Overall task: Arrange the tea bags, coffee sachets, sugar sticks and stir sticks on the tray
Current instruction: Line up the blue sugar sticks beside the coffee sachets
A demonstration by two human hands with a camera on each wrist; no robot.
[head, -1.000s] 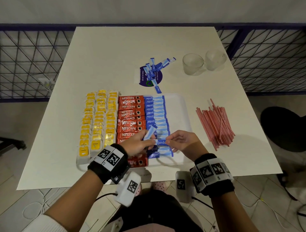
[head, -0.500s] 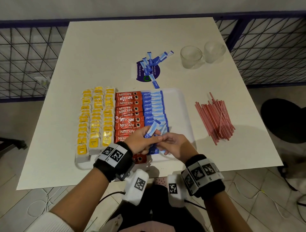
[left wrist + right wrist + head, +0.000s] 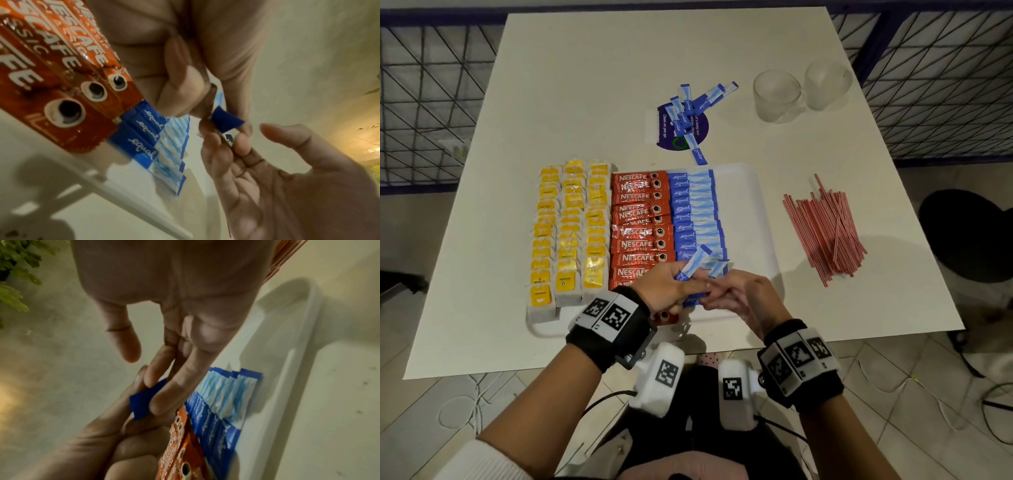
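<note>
A white tray (image 3: 758, 205) holds rows of yellow tea bags (image 3: 571, 233), red coffee sachets (image 3: 640, 226) and blue sugar sticks (image 3: 695, 212). Over the tray's near end my left hand (image 3: 671, 287) pinches one blue sugar stick (image 3: 697, 262) between thumb and fingers, tilted up to the right. My right hand (image 3: 736, 298) meets it from the right. Its straight fingertips (image 3: 240, 141) touch the stick's dark blue end (image 3: 226, 121), thumb held apart. More loose sugar sticks (image 3: 695, 106) lie behind the tray. Red stir sticks (image 3: 828, 229) lie on the table to the right.
Two clear glasses (image 3: 777, 96) (image 3: 827, 85) stand at the back right of the white table (image 3: 585, 85). A purple round sticker (image 3: 671, 133) lies under the loose sugar sticks. The right part of the tray floor is bare. Dark wire fencing flanks the table.
My right hand left the sugar row and moved left to the stick in my left hand. The left hand stayed over the tray's near end.
</note>
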